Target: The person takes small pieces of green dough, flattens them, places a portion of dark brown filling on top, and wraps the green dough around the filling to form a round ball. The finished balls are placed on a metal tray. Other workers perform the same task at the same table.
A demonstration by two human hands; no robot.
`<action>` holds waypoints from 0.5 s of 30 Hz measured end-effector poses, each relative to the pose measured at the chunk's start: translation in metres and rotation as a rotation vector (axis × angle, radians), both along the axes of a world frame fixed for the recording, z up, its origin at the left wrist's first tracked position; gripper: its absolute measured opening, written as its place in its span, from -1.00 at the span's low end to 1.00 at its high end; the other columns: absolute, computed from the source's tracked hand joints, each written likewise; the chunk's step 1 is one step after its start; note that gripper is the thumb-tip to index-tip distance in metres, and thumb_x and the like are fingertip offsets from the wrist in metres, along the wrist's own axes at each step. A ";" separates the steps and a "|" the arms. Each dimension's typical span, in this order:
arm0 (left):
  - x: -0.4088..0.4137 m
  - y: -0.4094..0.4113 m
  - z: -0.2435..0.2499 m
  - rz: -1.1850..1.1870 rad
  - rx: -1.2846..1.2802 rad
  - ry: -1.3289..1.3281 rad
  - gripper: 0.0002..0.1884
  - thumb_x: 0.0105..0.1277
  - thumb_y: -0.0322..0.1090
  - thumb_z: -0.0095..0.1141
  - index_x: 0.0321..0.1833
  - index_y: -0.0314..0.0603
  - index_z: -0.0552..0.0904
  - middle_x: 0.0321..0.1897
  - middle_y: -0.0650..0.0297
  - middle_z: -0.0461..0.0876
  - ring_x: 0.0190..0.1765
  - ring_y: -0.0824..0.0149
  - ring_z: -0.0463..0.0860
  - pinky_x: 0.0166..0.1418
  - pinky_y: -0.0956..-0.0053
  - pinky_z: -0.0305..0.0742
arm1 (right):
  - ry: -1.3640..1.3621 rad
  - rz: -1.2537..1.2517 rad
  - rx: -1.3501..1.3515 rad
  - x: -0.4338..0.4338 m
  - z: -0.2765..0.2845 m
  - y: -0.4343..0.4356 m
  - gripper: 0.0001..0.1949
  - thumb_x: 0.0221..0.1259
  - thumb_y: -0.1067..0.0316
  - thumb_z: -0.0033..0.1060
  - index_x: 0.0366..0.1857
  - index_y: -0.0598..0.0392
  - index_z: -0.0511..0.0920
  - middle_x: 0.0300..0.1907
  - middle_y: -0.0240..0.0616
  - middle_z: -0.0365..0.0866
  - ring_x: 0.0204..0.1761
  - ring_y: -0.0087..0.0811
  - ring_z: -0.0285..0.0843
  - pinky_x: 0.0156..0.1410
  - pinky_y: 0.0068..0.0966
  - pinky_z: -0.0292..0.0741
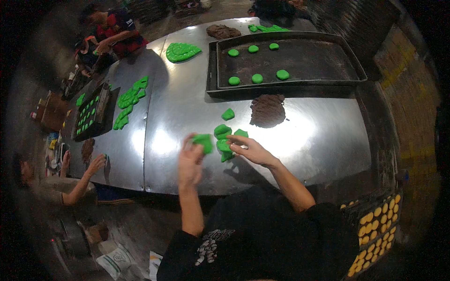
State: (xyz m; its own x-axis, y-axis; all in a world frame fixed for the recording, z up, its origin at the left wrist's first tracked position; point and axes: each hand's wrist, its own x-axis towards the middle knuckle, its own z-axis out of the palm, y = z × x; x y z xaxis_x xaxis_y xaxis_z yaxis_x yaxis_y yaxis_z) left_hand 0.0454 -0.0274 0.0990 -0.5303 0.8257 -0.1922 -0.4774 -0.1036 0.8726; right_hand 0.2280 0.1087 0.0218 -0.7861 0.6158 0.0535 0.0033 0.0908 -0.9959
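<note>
My left hand [190, 159], slightly blurred, grips a flattened piece of green dough [204, 143] above the steel table. To its right, my right hand [256, 151] reaches over a small row of green dough lumps [222, 131], thumb and fingers apart. Whether its fingertips touch the dough, I cannot tell. Another green piece [241, 133] lies partly behind that hand. A single green lump [228, 114] rests farther up the table. Beyond it, a rough mound of brown dough [268, 110] sits in front of a dark baking tray [291, 65] holding several green discs.
The steel table [175, 116] has a seam on the left. Past it are another tray [102, 109] with green discs and green dough [130, 96]. A co-worker's hand [96, 164] is at the left, another person [116, 31] beyond. Trays of yellow rounds [378, 224] stand lower right.
</note>
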 end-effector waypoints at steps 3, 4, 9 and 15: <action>0.038 0.015 -0.065 -0.240 -0.043 0.226 -0.48 0.32 -0.52 0.30 0.35 -0.33 0.48 0.06 0.18 0.63 0.10 0.36 0.61 0.19 0.45 0.54 | 0.005 0.017 -0.070 0.012 0.019 -0.011 -0.56 0.28 0.28 0.38 0.20 0.18 0.56 0.09 0.00 0.63 0.07 -0.22 0.64 0.13 -0.34 0.59; 0.042 0.019 -0.073 -0.259 -0.084 0.218 -0.52 0.33 -0.47 0.31 0.30 -0.33 0.53 0.03 0.20 0.64 0.07 0.39 0.61 0.16 0.49 0.53 | -0.061 0.002 0.039 0.021 0.014 -0.006 -0.60 0.29 0.28 0.37 0.16 0.17 0.60 0.08 -0.04 0.65 0.05 -0.25 0.64 0.13 -0.34 0.59; 0.048 0.032 -0.086 -0.422 -0.334 0.325 -0.63 0.37 -0.28 0.32 0.16 -0.32 0.66 -0.06 0.23 0.68 -0.02 0.42 0.60 0.09 0.54 0.48 | -0.140 -0.309 0.352 0.057 -0.037 0.069 -0.68 0.31 0.36 0.32 0.11 0.14 0.63 -0.10 -0.15 0.68 -0.09 -0.34 0.67 -0.04 -0.44 0.64; 0.040 0.028 -0.098 -0.330 -0.229 0.394 -0.64 0.38 -0.25 0.32 0.11 -0.34 0.68 -0.07 0.25 0.69 -0.01 0.41 0.60 0.14 0.48 0.47 | -0.539 -0.496 0.633 0.091 -0.056 0.177 -0.59 0.17 0.33 0.40 0.09 0.24 0.62 -0.03 0.12 0.67 0.13 0.07 0.54 0.26 -0.12 0.45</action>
